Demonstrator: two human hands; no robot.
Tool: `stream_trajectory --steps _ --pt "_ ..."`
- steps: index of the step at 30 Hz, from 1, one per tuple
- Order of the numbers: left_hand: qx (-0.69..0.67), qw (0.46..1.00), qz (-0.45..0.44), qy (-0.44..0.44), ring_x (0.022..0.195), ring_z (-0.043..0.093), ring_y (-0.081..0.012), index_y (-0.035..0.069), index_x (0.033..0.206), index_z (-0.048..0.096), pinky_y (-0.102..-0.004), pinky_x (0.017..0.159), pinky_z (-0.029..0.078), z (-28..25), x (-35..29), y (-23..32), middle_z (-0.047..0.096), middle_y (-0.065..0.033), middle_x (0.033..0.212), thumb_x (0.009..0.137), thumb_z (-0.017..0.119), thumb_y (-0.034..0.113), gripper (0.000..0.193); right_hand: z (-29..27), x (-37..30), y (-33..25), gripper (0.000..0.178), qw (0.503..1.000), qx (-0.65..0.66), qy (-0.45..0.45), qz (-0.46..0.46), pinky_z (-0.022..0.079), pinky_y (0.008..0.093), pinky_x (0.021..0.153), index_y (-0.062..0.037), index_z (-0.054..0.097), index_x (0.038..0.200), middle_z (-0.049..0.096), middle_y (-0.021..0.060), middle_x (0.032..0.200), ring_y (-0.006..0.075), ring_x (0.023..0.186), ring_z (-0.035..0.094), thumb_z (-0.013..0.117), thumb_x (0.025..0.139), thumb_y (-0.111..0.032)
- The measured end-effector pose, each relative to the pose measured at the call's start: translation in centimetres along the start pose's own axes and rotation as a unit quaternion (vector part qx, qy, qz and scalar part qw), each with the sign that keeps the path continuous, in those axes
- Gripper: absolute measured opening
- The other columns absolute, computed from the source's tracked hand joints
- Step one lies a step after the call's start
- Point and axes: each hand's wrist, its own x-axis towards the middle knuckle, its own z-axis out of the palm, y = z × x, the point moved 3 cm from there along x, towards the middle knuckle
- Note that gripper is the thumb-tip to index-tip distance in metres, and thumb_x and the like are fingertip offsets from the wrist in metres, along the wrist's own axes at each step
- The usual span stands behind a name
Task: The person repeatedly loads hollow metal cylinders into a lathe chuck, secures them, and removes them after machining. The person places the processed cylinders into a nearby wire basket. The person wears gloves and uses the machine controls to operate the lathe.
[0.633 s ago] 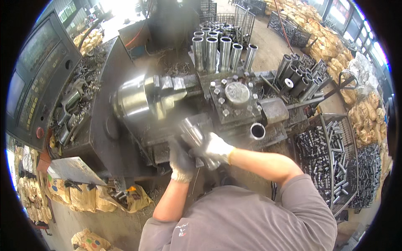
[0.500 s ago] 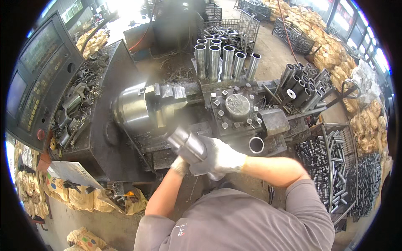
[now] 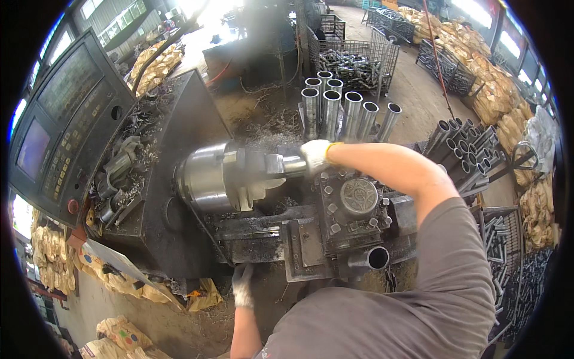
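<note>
My right hand (image 3: 317, 157), in a white knit glove, grips the outer end of a shiny metal tube (image 3: 293, 165). The tube's other end sits at the jaws (image 3: 274, 164) of a lathe chuck (image 3: 206, 178); how deep it goes is hidden. Low at the front of the machine, my gloved left hand (image 3: 242, 287) reaches forward with its grey fingers stretched out, close to the lower end of a thin slanting bar (image 3: 212, 242). Nothing shows in it, though the fingertips blend into the dark edge. A bolted tool post (image 3: 359, 197) stands right of the chuck.
Several upright tubes (image 3: 330, 113) stand behind the tool post, more tubes (image 3: 463, 149) at the right. One short tube (image 3: 371, 258) lies by the front. A control panel (image 3: 60, 119) rises at left. Wire baskets (image 3: 382, 60) hold metal parts; chips (image 3: 143, 158) litter the machine's top.
Both hands held the tube in front of my body; now it is at the chuck with only my right hand on it. My left hand let go and moved down. The view shifted.
</note>
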Motion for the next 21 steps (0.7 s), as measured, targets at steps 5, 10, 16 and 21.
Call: stream_trajectory --steps 5,10,16,21 --pt "-0.228 0.967 -0.006 0.113 0.081 0.066 -0.0176 0.017 0.108 0.072 -0.0361 0.071 0.053 -14.4 -2.5 -7.6 0.072 -0.0027 0.099 0.106 0.062 0.052 0.037 1.6 2.3 -1.6 0.054 0.999 -0.03 0.007 -0.036 0.062 0.0441 0.084 -0.0002 0.083 0.1 0.081 0.0219 0.101 0.0334 0.094 0.079 0.09 0.061 -0.037" --pt "-0.328 0.876 0.0 0.353 0.057 0.042 -0.0154 0.022 0.084 0.056 -0.0306 0.054 0.039 -16.0 -3.9 1.2 0.046 0.0051 0.066 0.108 0.049 0.06 0.045 0.6 2.1 1.0 0.06 0.995 -0.004 -0.043 -0.085 0.062 0.0439 0.083 -0.0008 0.082 0.112 0.081 0.0205 0.109 0.031 0.093 0.079 0.086 0.075 -0.047" --pt "-0.483 0.851 -0.056 0.198 0.05 0.036 -0.0105 0.022 0.079 0.053 -0.0274 0.046 0.029 -19.5 -3.8 1.5 0.041 0.0085 0.063 0.107 0.054 0.057 0.045 -1.1 -0.2 -2.1 0.062 0.963 0.261 -0.072 0.015 0.061 0.0372 0.068 0.0025 0.076 0.114 0.081 0.0107 0.099 0.0203 0.077 0.075 0.094 0.072 -0.039" --pt "-0.251 0.929 0.015 0.272 0.048 0.039 -0.0088 0.027 0.075 0.05 -0.0289 0.044 0.032 -21.4 -1.6 -0.4 0.041 0.0085 0.059 0.105 0.063 0.045 0.038 0.3 0.9 -1.5 0.084 0.982 0.174 0.042 -0.062 0.062 0.0427 0.084 0.0017 0.065 0.136 0.08 0.0178 0.105 0.033 0.095 0.076 0.092 0.072 -0.045"
